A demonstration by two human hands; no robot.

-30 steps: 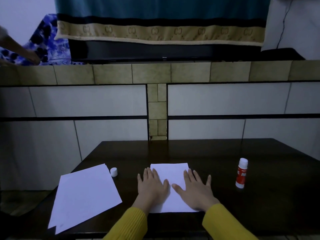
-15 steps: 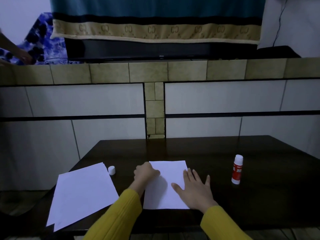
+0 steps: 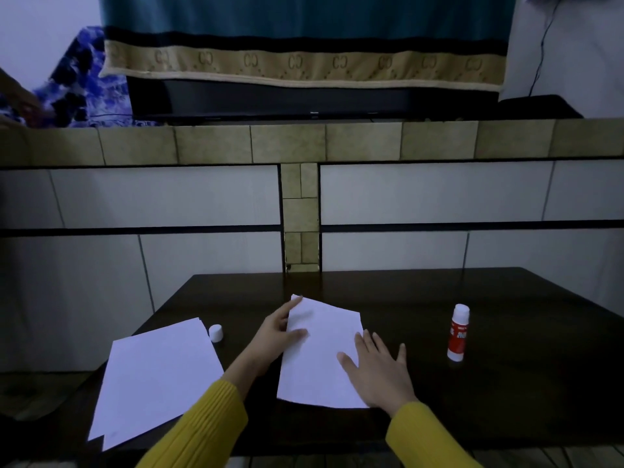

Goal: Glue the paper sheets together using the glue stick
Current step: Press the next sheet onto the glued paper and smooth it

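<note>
While your left hand (image 3: pixel 275 332) pinches the upper left edge of the paper sheet (image 3: pixel 317 359) at lower centre, your right hand (image 3: pixel 378 373) presses on it with fingers spread. Right of them stands the glue stick (image 3: pixel 458 332); the white cap (image 3: pixel 215 333) and more sheets (image 3: pixel 155 380) lie left on the table (image 3: pixel 506 383).

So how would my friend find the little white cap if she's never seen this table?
Start at the dark table and find the big stack of white paper on the left. The glue stick cap sits just past the stack's far right corner. It is the only small round thing there, far from the red glue stick.
</note>
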